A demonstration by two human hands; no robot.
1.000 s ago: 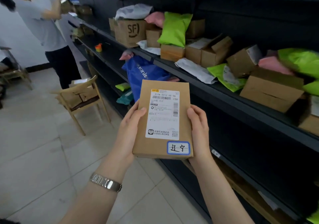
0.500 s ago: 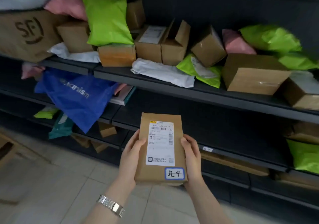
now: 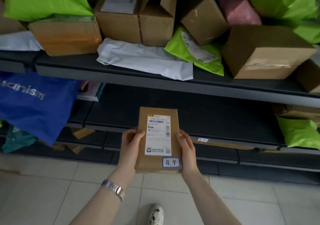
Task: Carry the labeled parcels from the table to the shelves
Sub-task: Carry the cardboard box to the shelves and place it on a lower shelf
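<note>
Left hand [image 3: 132, 144] and right hand [image 3: 186, 146] clasp the long edges of the flat labeled parcel [image 3: 158, 140], held above the floor before the middle shelf [image 3: 199, 113], whose dark deck lies bare between a blue bag [image 3: 34, 101] and green mailer [image 3: 299, 131].

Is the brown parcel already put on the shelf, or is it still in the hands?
Still in the hands. The left hand and right hand grip the parcel by its sides, in front of the shelf.

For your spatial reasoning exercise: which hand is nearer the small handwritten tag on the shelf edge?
Right. The right hand grips the parcel just left of the tag; the left hand is beyond the parcel.
</note>
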